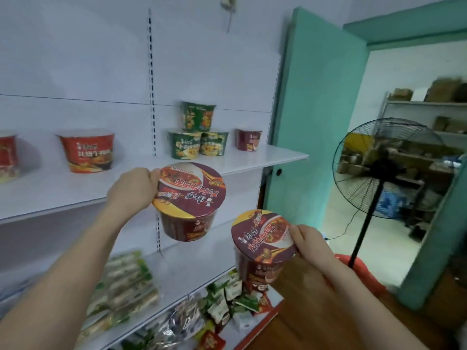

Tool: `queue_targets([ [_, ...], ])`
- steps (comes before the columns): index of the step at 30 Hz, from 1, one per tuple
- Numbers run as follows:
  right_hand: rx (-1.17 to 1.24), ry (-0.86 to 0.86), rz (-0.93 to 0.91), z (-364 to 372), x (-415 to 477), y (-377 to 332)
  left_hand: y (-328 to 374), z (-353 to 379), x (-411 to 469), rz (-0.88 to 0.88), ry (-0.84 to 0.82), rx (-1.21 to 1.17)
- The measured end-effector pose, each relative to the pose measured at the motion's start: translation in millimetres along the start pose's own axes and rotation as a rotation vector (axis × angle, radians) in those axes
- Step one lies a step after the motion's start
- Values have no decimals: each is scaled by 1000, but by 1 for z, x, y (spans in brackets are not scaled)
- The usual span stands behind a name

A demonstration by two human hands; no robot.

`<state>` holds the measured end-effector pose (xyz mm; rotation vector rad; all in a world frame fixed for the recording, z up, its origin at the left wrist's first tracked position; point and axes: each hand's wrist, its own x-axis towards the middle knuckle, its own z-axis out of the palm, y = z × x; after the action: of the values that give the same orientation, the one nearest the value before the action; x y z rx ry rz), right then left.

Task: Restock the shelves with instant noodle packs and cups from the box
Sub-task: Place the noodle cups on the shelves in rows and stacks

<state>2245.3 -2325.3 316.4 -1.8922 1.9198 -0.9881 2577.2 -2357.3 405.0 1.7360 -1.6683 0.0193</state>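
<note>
My left hand [134, 189] grips a dark red noodle cup [189, 200] by its rim, holding it in the air just in front of the upper white shelf [265, 159]. Lower and to the right, my right hand [312, 245] grips a second dark red cup [262, 245] at its lid edge. On the upper shelf stand three stacked green cups [197, 137], one dark red cup [248, 139] and red cups [87, 150] further left. The box is not in view.
Lower shelves hold green noodle packs [126, 281] and small loose sachets [227, 299]. A black standing fan [384, 170] stands at the right by a teal door [310, 122] and an open doorway to a storeroom.
</note>
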Motion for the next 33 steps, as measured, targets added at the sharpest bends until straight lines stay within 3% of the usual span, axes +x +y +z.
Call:
queue_targets([
  [11,-8,156,105,-66,108,111,130,120,128,147,-82,-140],
  [22,345,180,-18,-154,312,172,256,183,265,21,112,-124],
  [33,451,89,-112,-146,505,173,298,216,393,-109,214,-214],
])
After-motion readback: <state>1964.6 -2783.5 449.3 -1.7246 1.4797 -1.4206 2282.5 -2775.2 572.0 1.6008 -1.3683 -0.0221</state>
